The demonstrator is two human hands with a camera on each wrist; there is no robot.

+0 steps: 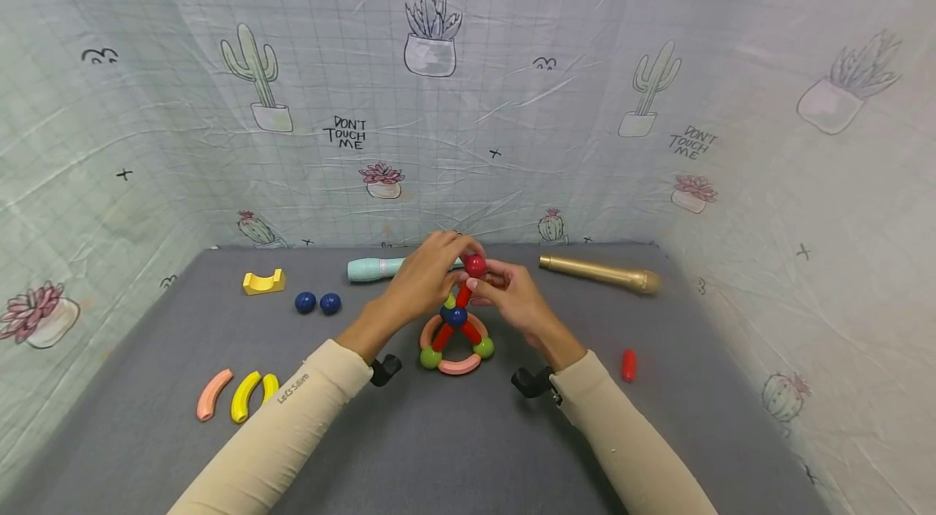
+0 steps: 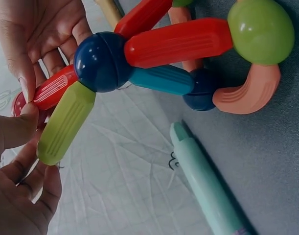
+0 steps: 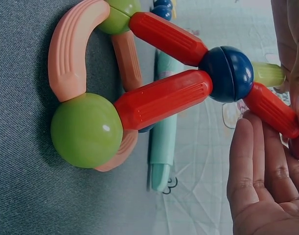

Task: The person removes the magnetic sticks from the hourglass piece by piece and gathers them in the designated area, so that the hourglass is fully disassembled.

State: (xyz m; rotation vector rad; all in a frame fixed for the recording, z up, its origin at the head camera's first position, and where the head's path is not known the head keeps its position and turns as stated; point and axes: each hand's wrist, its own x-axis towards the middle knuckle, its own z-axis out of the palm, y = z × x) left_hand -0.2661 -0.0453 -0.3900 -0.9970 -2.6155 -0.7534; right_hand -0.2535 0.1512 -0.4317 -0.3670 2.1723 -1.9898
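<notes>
Both hands meet at the top of a structure of balls and sticks. My left hand (image 1: 427, 275) pinches the red ball (image 1: 475, 265) between thumb and fingers. My right hand (image 1: 515, 300) also holds that ball, its thumb where the upper red stick (image 3: 274, 110) joins it; its other fingers extend loosely beside the stick. This stick and a lime stick (image 2: 66, 122) branch from a dark blue ball (image 2: 103, 61). Red sticks (image 3: 164, 100) and a teal stick (image 2: 161, 79) run from it to a base ring of peach curved sticks (image 1: 459, 366), green balls (image 3: 87, 130) and another blue ball (image 2: 202, 90).
Two blue balls (image 1: 331, 304) and a yellow notched block (image 1: 264, 282) lie at left, with peach (image 1: 214, 395) and yellow (image 1: 244, 397) curved sticks nearer. A mint microphone (image 1: 374, 270) and gold microphone (image 1: 600, 274) lie behind; a red stick (image 1: 629, 365) at right.
</notes>
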